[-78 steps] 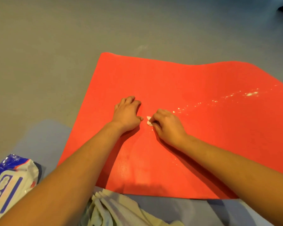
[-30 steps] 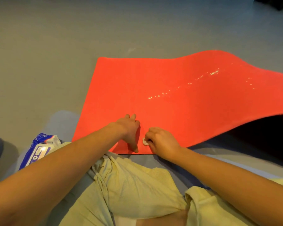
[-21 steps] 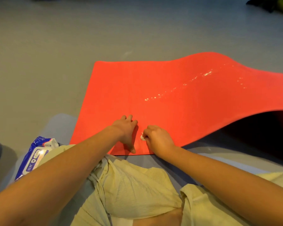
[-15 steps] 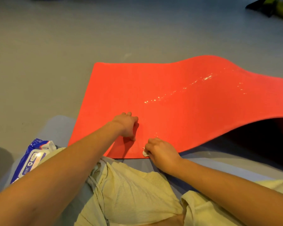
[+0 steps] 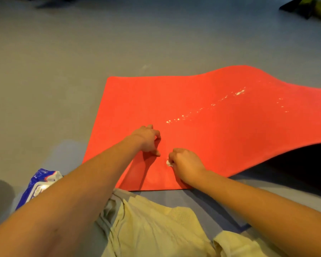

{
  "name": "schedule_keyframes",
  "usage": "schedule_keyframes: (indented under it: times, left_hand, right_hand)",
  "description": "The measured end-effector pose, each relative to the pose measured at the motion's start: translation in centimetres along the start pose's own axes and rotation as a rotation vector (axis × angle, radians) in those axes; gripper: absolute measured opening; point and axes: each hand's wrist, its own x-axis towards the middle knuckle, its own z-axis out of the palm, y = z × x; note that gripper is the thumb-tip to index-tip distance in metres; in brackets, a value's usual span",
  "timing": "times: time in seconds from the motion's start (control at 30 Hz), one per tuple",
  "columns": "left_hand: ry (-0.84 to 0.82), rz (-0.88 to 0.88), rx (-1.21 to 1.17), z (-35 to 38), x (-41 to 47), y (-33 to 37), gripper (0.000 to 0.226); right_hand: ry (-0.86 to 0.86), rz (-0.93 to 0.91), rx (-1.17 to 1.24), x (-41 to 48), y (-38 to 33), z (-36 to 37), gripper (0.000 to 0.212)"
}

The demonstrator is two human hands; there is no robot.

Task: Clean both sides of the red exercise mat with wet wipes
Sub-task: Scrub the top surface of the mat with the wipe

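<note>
Head view. One red exercise mat point(image 5: 220, 130) spread on the grey floor point(image 5: 63, 71), straight ahead and running off to the right. Left part flat; right part rising in one hump, with its near edge lifted off the floor and dark shadow beneath. One trail of small white specks point(image 5: 211, 104) slanting across the mat from near the middle up toward the hump.

Two bare hands on the mat, close to its near edge, just beside each other but not touching. Left hand point(image 5: 146, 139): fingers bent, tips and thumb planted on the red surface, nothing held. Right hand point(image 5: 185, 164): fingers curled tight together into a fist round one small white wet wipe point(image 5: 168, 162), wadded up, only a bit of it showing at the thumb side, pressed against the mat. Two bare forearms reaching in from the bottom corners.

One pack of wipes point(image 5: 39, 184), blue and white, on the floor at lower left, well apart from the mat's corner and partly hidden behind the left forearm. Cannot tell whether open or closed.

Pale yellow shorts point(image 5: 156, 229) at bottom centre, on a blue-grey surface point(image 5: 174, 199) meeting the mat's near edge. Dark and yellow items point(image 5: 308, 6) at the far top right corner, too blurred to name or count.
</note>
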Motion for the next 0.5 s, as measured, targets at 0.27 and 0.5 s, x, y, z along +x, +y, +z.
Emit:
schedule_keyframes:
  times: [0.27,0.5]
  left_hand:
    - [0.062,-0.030,0.011,0.4,2.9,0.6,0.120]
    - [0.009,-0.003,0.034,-0.3,3.9,-0.6,0.114]
  right_hand:
    - [0.014,0.111,0.033,6.0,1.2,-0.6,0.011]
    - [0.094,0.208,-0.012,14.8,3.9,-2.1,0.016]
